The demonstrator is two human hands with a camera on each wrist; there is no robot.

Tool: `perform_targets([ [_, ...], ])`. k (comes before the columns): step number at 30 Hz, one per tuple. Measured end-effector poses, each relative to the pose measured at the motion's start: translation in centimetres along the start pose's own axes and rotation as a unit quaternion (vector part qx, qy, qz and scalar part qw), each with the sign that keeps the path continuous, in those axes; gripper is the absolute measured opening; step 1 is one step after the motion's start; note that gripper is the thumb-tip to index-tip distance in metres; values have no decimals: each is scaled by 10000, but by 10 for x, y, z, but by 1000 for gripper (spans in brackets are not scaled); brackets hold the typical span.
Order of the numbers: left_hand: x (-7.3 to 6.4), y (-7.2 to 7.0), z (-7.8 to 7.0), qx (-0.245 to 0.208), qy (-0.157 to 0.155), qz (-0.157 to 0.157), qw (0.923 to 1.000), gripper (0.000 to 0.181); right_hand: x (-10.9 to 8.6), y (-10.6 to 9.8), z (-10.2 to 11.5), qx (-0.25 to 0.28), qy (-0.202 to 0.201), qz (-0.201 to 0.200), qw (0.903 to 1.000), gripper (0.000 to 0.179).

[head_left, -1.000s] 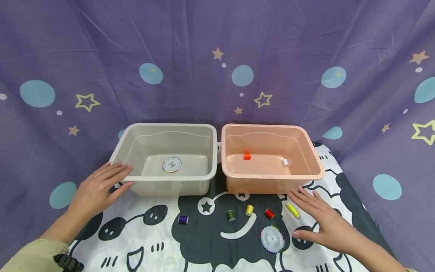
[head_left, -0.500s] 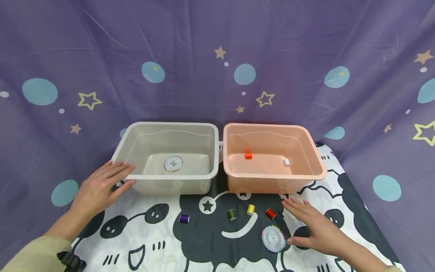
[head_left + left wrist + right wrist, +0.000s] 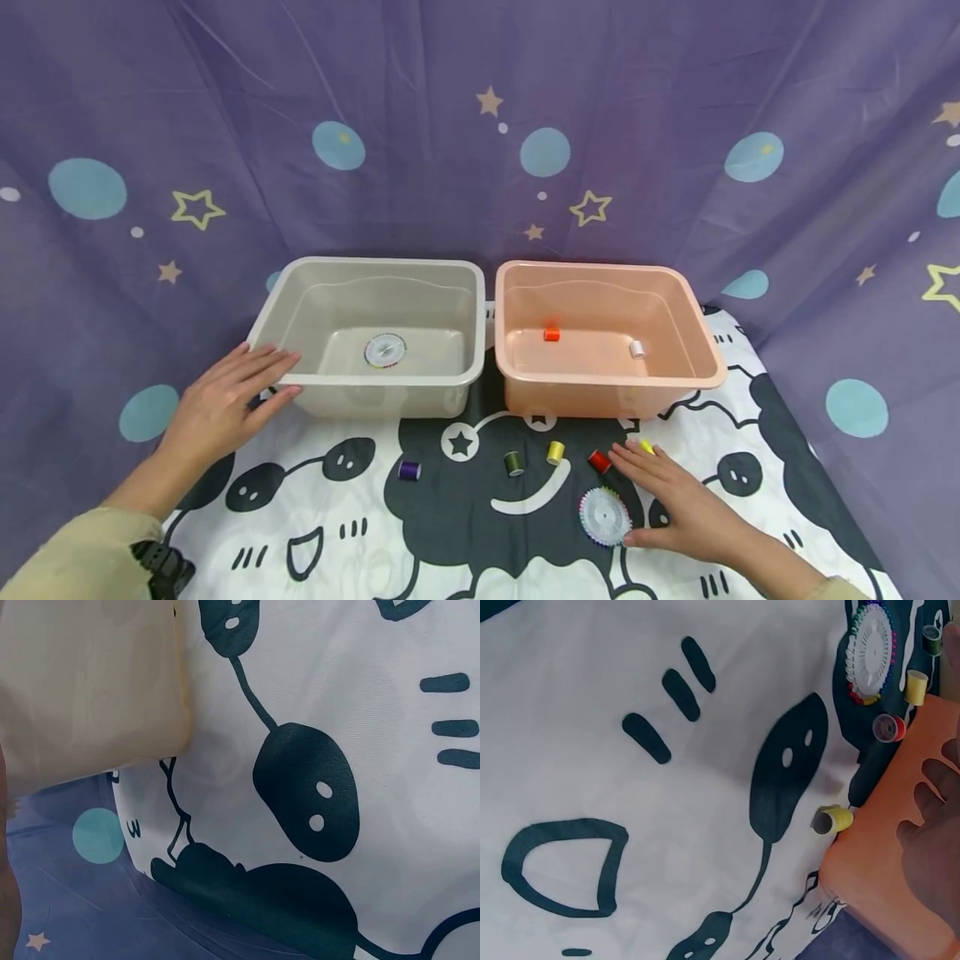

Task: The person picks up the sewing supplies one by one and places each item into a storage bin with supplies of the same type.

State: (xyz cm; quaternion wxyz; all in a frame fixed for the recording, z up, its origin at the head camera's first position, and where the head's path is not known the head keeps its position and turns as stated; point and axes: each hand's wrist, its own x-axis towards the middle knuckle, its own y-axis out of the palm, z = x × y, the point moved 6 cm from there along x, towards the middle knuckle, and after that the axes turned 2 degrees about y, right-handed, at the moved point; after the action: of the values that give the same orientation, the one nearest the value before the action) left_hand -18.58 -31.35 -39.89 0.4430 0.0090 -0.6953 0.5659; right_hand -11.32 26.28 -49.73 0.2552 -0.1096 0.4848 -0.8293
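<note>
My left hand rests with straight fingers on the front left corner of the grey bin. On the cloth, my right hand hovers with fingers spread, its thumb beside a pin wheel ringed with coloured pin heads. Its fingertips are near a red thread spool; a bright yellow spool is mostly hidden behind the fingers but shows in the right wrist view. Further left lie a yellow spool, a dark green spool and a purple spool.
The grey bin holds another pin wheel. To its right, a pink bin contains an orange-red spool and a white spool. A purple curtain hangs behind both bins.
My right hand has moved left toward the pin wheel and red spool, covering most of the bright yellow spool. My left hand stays at the grey bin. The head view has tilted slightly.
</note>
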Motion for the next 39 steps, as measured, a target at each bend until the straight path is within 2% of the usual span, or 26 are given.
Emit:
perform_targets([
  [5, 3, -1, 2, 28, -24, 4, 10000, 76, 1, 2, 2, -177, -223, -224, 9993, 104],
  [9, 4, -1, 2, 36, -57, 48, 10000, 76, 1, 6, 2, -195, -243, -180, 9994, 103],
  [16, 3, 0, 2, 47, -81, 70, 9999, 77, -1, 14, -2, 11, -35, 82, 10000, 102],
  [20, 2, 0, 2, 45, -84, 79, 9999, 76, -2, 19, -5, 205, 180, 361, 9990, 103],
  [24, 1, 0, 2, 37, -81, 85, 9999, 77, -2, 24, -9, 152, 343, 488, 9981, 104],
  [32, 1, 2, 3, 48, -108, 120, 9999, 77, -3, 28, -10, -201, 140, 167, 9996, 103],
  [39, 1, 1, 2, 7, -120, 129, 9998, 76, -7, 34, -14, -167, 280, 271, 9991, 102],
])
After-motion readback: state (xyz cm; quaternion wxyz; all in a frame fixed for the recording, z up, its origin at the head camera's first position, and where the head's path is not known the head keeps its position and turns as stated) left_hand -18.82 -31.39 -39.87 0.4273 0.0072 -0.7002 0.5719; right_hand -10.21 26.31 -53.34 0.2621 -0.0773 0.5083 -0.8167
